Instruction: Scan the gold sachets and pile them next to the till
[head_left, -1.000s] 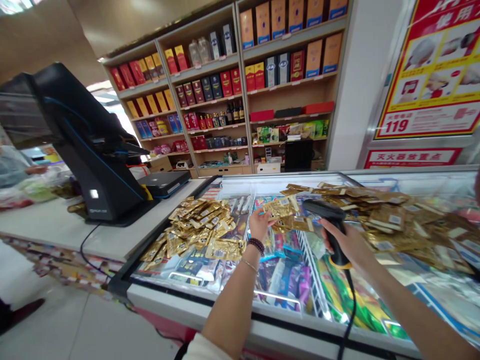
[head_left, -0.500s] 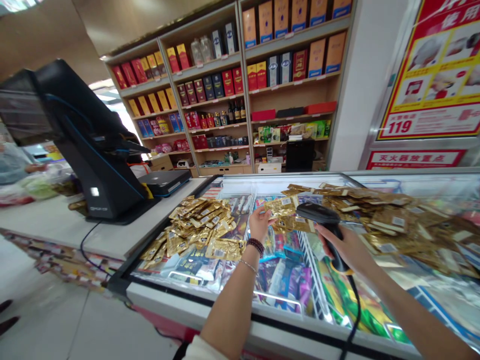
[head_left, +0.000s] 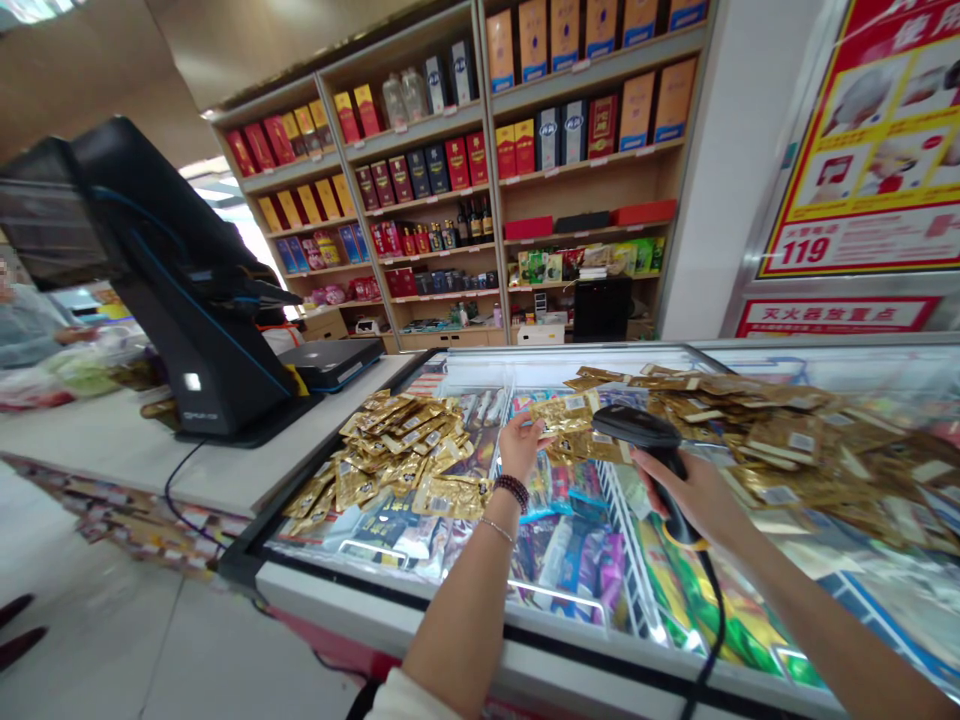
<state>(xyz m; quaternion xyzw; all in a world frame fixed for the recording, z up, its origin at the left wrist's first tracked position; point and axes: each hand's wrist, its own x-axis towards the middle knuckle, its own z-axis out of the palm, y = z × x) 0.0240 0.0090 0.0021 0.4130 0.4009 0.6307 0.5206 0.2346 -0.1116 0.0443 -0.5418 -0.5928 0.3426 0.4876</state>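
Note:
My left hand (head_left: pixel 522 446) grips a gold foil packet (head_left: pixel 564 412) by its left end, fingers closed, above the glass lid of the freezer. In my right hand (head_left: pixel 694 490) is a black barcode scanner (head_left: pixel 637 428), its handle wrapped by my fingers and its head turned left toward the packet. A second gold packet (head_left: pixel 589 447) lies just below the held one, partly hidden by the scanner. A heap of gold packets (head_left: pixel 409 440) spreads to the left of my left hand. Beyond my right hand lies a larger pile of similar packets (head_left: pixel 795 440).
Wrapped goods show through the freezer glass (head_left: pixel 555 570). A black checkout terminal (head_left: pixel 202 330) and a flat black box (head_left: pixel 330 364) stand on the counter (head_left: pixel 247 480) at left. Shelves of boxes (head_left: pixel 442 165) line the back wall. At far left, a person (head_left: pixel 30 325) is partly visible. The scanner's cord (head_left: pixel 712 630) hangs down.
Almost nothing differs. The view has shifted very slightly; both hands keep their hold on the packet and the scanner in the same places.

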